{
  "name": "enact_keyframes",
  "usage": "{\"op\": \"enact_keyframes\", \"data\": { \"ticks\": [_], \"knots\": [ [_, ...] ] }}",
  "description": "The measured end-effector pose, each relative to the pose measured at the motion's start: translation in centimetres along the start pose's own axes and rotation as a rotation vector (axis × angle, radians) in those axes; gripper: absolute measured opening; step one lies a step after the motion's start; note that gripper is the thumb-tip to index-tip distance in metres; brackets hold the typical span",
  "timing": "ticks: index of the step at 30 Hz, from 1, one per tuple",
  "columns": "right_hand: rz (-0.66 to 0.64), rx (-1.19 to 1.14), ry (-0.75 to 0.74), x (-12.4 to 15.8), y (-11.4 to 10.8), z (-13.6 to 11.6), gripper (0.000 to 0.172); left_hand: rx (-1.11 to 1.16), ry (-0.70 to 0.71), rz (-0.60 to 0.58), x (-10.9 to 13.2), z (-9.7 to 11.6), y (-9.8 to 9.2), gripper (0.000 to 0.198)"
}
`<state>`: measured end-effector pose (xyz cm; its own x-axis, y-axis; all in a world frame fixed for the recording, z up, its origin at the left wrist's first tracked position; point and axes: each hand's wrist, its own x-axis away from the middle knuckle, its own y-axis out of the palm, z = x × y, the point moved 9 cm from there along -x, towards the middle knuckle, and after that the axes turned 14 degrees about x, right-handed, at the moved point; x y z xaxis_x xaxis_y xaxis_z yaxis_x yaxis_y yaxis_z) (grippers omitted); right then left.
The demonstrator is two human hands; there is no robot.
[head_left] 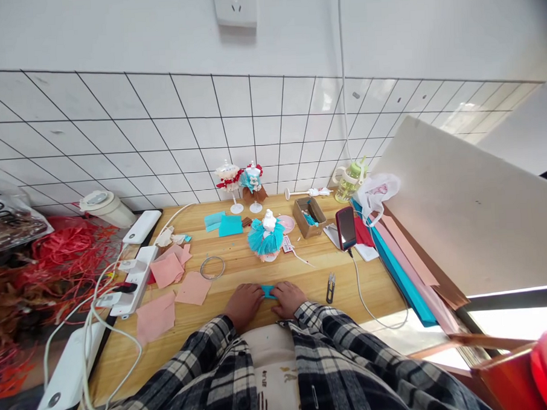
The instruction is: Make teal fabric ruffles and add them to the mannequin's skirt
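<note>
A small folded strip of blue crepe paper (268,291) lies low over the table's near edge, between my two hands. My left hand (244,305) pinches its left end, and my right hand (288,298) grips the right end with curled fingers. Beyond them stands a miniature white dress form (269,223) wearing a ruffled blue skirt (266,238). Flat blue squares (230,225) rest behind and left of it. To the left lie pink paper squares (193,288) and a thin metal ring (212,268). Black thread snips (330,288) sit right of my right hand.
Two decorated dress forms (253,180) stand by the tiled wall, with a cardboard box (309,217) to their right. A phone (346,228) trails a white cable. Power strips (134,280) line the left edge; rolled coloured sheets (401,272) and a large white board (437,216) occupy the right.
</note>
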<state>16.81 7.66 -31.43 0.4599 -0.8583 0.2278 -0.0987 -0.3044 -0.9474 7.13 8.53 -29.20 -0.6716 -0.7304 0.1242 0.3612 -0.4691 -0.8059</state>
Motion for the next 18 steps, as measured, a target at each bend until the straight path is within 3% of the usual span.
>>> {"op": "enact_keyframes", "data": {
  "ticks": [3, 6, 9, 18],
  "knots": [
    [0.020, -0.036, 0.057, -0.3, 0.0, 0.6, 0.023, 0.030, -0.011, 0.018, 0.1, -0.1, -0.5, 0.025],
    [0.027, -0.085, 0.131, -0.6, 0.2, 1.5, 0.024, 0.056, -0.024, 0.021, 0.1, -0.5, -0.9, 0.033],
    [0.016, -0.134, 0.210, -1.0, 0.4, 2.4, 0.024, 0.074, -0.051, 0.017, -0.5, -1.1, -1.0, 0.025],
    [-0.019, -0.188, 0.328, -1.7, 0.5, 3.4, 0.021, 0.066, -0.128, 0.029, -2.0, -1.7, -1.1, 0.027]
  ]
}}
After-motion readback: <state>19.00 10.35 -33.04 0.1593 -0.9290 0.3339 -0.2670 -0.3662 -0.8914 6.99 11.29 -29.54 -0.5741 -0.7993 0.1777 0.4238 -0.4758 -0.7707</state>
